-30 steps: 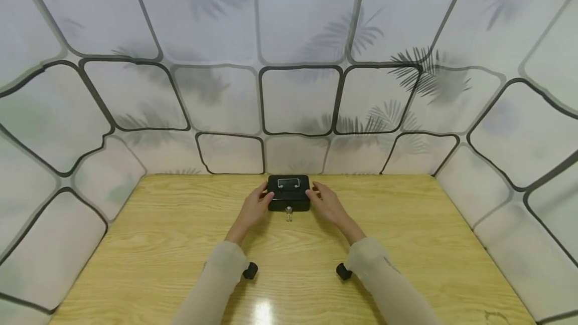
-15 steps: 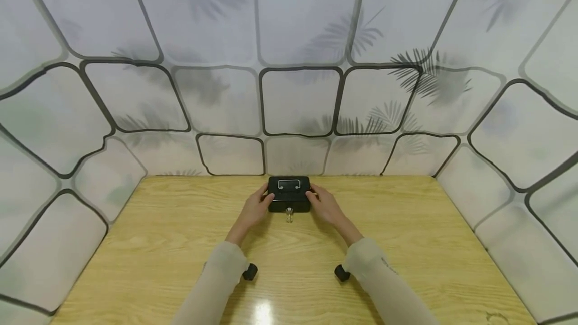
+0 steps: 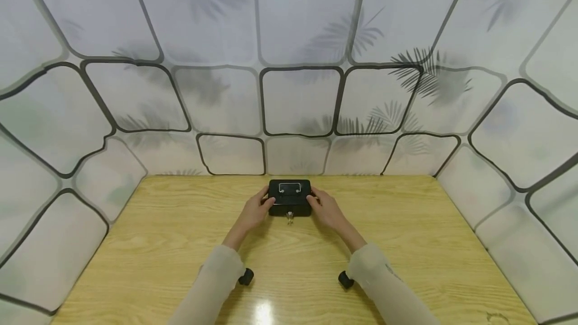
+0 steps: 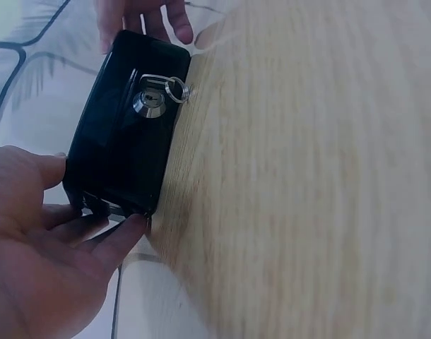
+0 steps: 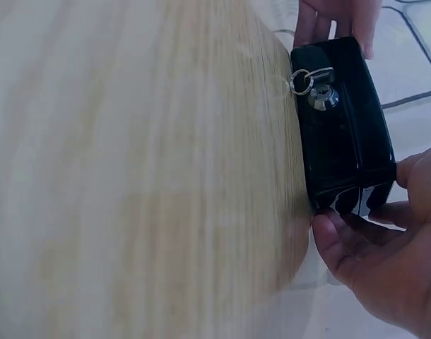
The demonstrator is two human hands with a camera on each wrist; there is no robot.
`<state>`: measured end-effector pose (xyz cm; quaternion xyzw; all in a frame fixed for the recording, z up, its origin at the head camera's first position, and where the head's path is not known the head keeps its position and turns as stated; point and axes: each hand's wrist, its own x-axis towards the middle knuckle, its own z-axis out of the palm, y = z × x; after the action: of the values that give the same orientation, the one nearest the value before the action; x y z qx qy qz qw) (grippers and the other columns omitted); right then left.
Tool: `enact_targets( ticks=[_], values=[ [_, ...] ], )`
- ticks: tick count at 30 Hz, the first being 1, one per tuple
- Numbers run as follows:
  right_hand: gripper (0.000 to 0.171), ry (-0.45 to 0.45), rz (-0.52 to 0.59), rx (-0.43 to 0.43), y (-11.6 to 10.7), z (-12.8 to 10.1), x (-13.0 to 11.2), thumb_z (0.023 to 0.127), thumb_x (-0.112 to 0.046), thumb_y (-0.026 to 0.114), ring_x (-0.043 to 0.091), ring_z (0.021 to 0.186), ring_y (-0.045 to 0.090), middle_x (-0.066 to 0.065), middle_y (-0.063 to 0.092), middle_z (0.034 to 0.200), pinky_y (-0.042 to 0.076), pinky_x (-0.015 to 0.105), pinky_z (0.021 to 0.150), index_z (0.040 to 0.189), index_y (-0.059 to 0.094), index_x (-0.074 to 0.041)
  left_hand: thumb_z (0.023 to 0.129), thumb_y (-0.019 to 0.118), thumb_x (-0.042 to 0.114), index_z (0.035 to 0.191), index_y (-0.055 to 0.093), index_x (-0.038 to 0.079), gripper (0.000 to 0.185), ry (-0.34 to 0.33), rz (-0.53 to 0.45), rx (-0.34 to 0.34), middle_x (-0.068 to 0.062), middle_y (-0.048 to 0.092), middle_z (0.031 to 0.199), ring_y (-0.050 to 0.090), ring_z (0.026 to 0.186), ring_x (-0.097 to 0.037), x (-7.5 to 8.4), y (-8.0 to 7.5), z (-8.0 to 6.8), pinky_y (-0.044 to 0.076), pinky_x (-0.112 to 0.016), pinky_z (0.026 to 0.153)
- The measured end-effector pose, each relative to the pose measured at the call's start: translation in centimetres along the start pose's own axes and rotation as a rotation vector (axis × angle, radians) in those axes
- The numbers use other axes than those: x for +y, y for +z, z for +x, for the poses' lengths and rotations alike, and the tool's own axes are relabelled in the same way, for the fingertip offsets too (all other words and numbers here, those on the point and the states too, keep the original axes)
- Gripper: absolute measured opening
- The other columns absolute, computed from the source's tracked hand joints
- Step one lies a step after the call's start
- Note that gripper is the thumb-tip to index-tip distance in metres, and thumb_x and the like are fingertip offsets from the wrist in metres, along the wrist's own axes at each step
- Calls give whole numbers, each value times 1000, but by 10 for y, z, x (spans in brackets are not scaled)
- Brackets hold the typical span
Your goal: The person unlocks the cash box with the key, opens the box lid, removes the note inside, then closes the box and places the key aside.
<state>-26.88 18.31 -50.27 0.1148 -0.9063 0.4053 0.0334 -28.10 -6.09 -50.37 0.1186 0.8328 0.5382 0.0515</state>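
Observation:
A small black cash box (image 3: pixel 282 202) with a wire handle (image 3: pixel 289 184) on its lid stands near the table's back edge, lid down. My left hand (image 3: pixel 254 213) holds its left end, thumb by the lid's edge and fingers along the side. At the opposite end my right hand (image 3: pixel 328 210) grips it the same way, its fingers (image 5: pixel 332 240) by the lower corner in the right wrist view. On the front face sits a round silver lock (image 4: pixel 150 104), with a key on a ring (image 4: pixel 176 90) beside it. The box's back is hidden.
A wood-grain table (image 3: pixel 180 224) extends around the box on both sides and toward me. Behind it rises a pale patterned curtain (image 3: pixel 298 104), which also encloses the left and right sides. Dark wrist devices (image 3: pixel 345 280) sit below both cuffs.
The cash box has shifted slightly toward me, both hands travelling with it. My right-hand fingers, a little spread from the box earlier, now lie closer against its side.

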Motion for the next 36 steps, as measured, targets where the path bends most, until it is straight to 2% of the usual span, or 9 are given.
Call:
enact_targets(
  ticks=[5, 11, 20, 31, 36],
  values=[
    [52, 15, 14, -18, 0, -9, -1, 112, -23, 48, 43, 123, 58, 29, 57, 138, 49, 57, 103, 152, 42, 9, 109, 54, 17, 157, 34, -7, 57, 2, -3, -9, -30, 42, 155, 50, 136, -45, 3, 0, -9, 44, -54, 112],
    [57, -64, 1, 19, 0, -23, -3, 113, -32, 43, 45, 117, 61, 34, 57, 135, 53, 57, 96, 148, 44, 13, 109, 55, 16, 155, 37, -9, 55, 17, 17, -10, -30, 43, 154, 52, 134, -45, 4, 0, -20, 47, -53, 108],
    [49, 1, 16, 10, 2, -37, -8, 110, -19, 51, 41, 119, 61, 30, 58, 137, 52, 56, 98, 148, 46, 12, 108, 58, 15, 153, 40, -7, 54, 35, 32, -28, -29, 47, 151, 56, 130, -45, 8, 1, -37, 53, -52, 101],
    [49, 22, 32, 10, 4, -63, -12, 110, -19, 53, 39, 117, 62, 27, 61, 133, 53, 55, 99, 148, 47, 10, 106, 61, 14, 151, 41, -10, 55, 41, 13, -40, -33, 47, 149, 57, 127, -47, 7, 5, -61, 57, -50, 96],
    [48, 0, 28, 16, 4, -73, -16, 110, -20, 53, 37, 114, 64, 25, 62, 132, 54, 54, 95, 147, 49, 10, 105, 62, 16, 152, 41, -8, 57, 35, 3, -45, -32, 45, 151, 57, 128, -47, 8, 6, -73, 57, -50, 96]
  ],
)
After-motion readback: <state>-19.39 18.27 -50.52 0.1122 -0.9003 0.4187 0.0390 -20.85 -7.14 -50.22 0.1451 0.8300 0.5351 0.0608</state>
